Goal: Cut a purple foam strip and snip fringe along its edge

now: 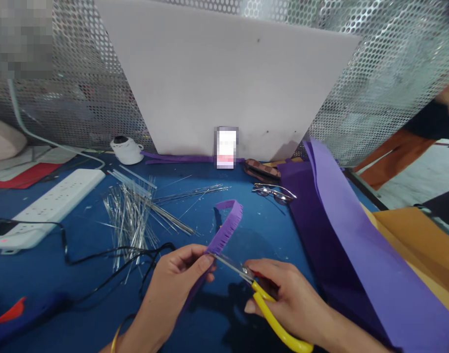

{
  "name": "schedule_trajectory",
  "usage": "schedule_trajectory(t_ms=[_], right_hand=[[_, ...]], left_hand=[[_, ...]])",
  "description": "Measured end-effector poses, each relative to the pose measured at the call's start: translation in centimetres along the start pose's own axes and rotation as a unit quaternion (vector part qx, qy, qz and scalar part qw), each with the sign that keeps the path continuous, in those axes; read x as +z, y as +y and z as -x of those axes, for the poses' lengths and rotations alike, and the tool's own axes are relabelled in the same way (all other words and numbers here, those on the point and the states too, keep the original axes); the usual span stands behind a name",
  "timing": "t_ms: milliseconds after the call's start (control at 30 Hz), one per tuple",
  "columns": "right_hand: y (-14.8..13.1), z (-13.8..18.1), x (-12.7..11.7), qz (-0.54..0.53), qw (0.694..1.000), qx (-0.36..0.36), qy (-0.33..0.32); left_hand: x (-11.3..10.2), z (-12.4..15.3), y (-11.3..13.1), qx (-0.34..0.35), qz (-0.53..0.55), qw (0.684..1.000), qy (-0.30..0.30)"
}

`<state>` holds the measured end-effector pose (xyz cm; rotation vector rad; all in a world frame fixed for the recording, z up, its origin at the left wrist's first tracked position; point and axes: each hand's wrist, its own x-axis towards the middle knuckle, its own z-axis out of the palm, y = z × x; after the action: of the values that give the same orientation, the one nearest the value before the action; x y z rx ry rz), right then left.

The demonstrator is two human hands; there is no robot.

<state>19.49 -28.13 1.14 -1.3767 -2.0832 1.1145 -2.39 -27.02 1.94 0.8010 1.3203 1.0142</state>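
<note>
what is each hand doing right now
Left hand: closed, pinching the fringed purple strip between thumb and fingers.
Right hand: closed around the yellow-handled scissors, blades at the strip.

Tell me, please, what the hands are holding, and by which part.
The left hand pinches the fringed purple strip partway along; the right hand holds the yellow-handled scissors by their handles.

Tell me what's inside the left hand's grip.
A fringed purple strip, pinched in the left hand, showing above and below the fingers. The stretch they grip is covered.
</note>
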Motion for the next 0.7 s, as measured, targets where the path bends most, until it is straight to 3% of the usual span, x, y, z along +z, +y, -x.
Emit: schedule_trajectory(t_ms=[300,700], right_hand=[[-0.38,-0.05,-0.19,-0.012,1.000,-0.012,-0.009],[-0.29,-0.08,-0.17,-0.006,1.000,-0.007,-0.012]], left_hand=[[-0.01,0.01,-0.12,-0.020,0.032,0.999,0.012],[-0.29,-0.12,-0.36,0.007,0.008,1.000,0.003]])
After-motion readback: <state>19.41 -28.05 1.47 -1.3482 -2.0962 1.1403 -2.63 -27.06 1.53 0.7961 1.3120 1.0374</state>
